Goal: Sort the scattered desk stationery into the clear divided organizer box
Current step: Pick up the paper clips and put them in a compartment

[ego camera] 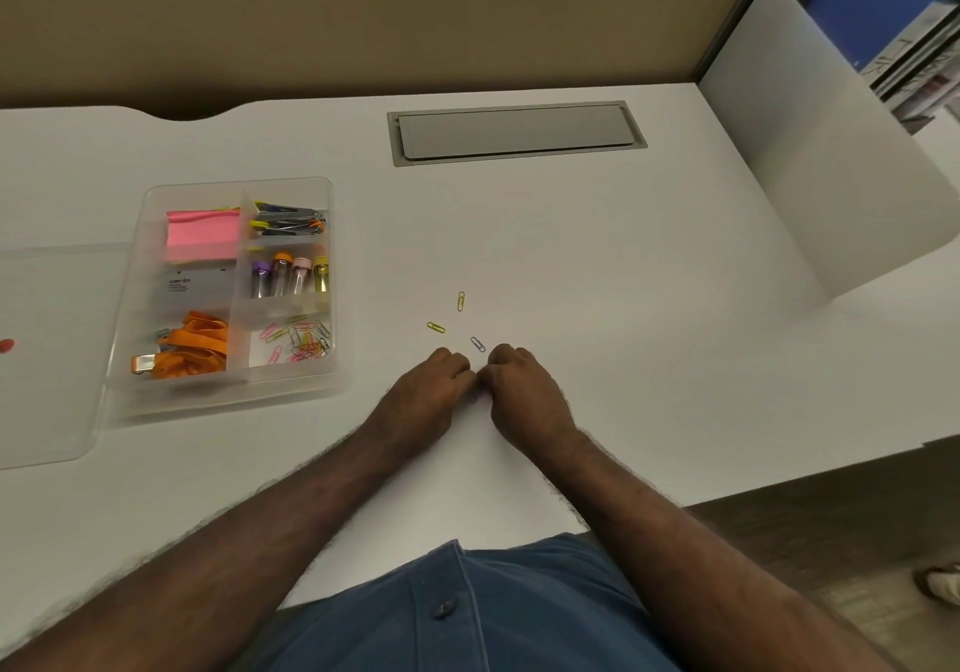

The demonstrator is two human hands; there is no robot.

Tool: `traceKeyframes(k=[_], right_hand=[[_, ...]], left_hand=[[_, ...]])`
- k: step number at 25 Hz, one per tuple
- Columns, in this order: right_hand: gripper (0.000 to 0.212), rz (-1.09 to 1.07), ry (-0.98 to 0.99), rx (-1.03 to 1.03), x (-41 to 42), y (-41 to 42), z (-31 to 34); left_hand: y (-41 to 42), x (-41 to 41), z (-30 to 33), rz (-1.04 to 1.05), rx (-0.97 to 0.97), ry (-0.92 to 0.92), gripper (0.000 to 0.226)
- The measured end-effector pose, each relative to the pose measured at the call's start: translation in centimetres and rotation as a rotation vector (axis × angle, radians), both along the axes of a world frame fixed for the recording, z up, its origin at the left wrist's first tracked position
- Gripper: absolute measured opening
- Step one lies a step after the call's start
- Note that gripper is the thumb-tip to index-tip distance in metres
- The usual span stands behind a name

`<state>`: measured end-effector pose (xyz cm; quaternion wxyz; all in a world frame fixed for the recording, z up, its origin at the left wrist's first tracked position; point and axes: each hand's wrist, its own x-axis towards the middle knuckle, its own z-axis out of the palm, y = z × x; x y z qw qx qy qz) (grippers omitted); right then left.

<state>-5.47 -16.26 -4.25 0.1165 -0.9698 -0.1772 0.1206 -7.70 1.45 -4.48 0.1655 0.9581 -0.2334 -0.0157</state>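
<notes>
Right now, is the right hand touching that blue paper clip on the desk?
Apart. The head view shows a thin strip of white desk between the blue paper clip and the knuckles of the right hand.

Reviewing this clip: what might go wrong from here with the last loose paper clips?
Both hands, left hand and right hand, are curled together over something hidden, so a clip may slip from the grip unseen. Three paper clips, two yellow and one blue, lie flat on the desk and may skid when pinched.
</notes>
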Motion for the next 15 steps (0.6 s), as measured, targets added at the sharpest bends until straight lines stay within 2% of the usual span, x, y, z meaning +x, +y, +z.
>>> traceKeyframes(k=[6,11,15], right_hand=[[0.020,-0.076,0.017,0.007,2.0,0.3,1.1],[0.025,-0.412,0.130,0.322,2.3,0.1,3.0],[0.019,-0.511,0.244,0.593,1.5,1.9,5.0]], left_hand=[[-0.1,0.9,0.0,0.002,-0.032,-0.010,0.033],[1.3,0.8,-0.2,0.122,-0.210,0.048,0.027],[2.9,0.7,1.9,0.319,-0.469,0.087,0.014]])
